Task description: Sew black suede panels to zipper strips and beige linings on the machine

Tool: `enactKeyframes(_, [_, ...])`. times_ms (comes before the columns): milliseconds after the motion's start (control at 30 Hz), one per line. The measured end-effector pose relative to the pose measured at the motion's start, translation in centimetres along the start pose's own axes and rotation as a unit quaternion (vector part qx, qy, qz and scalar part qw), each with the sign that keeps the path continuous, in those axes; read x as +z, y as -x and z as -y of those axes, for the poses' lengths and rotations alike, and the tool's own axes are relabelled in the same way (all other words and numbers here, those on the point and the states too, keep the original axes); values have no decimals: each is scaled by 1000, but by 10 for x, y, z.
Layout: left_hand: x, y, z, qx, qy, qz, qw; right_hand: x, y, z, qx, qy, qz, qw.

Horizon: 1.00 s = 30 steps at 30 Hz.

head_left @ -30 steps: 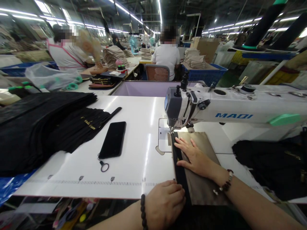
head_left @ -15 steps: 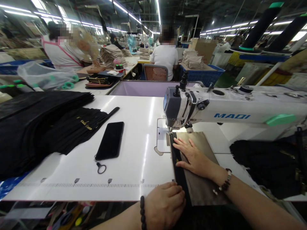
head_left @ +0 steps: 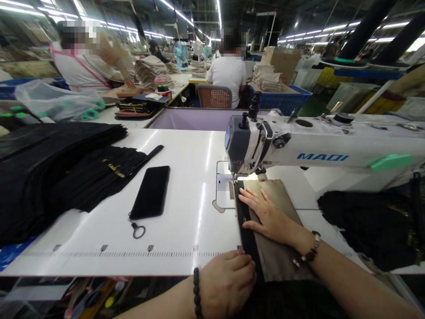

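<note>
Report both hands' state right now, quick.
Left hand: curled at the edge of the black strip; whether it grips cannot be told.
Right hand: open, laid over the beige fabric and black strip.

Lit from overhead by strip lights [head_left: 175,10]; dim up at ceiling [head_left: 202,8]. Streaked w/ glare on white tabletop [head_left: 181,186]. Lighter at far end of taupe fabric [head_left: 281,195], darker at near end. Near-black, low detail in black fabric stack [head_left: 43,164]. Soft in bkgd; stretched at edges, e.g. thread cones [head_left: 363,31]. Pixelated over co-workers' heads [head_left: 233,40].
</note>
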State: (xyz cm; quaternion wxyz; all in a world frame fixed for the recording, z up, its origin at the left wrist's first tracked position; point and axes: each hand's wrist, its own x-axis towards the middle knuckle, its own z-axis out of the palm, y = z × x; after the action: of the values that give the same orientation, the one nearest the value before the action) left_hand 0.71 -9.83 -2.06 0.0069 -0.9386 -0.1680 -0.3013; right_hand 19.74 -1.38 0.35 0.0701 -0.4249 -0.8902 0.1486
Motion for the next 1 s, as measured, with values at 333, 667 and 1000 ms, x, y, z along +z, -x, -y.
enactKeyframes(333, [-1,1,-2,-11,5,4,1000,0,0,-1,-4,-4,1,1000])
enactKeyframes(667, [-3,2,-2,1,1,42,999,-1,0,1,0,-12,-5,1000])
enactKeyframes(1000, [-2,2,-2,-17,13,20,1000,-2,0,3,6,-1,9,1000])
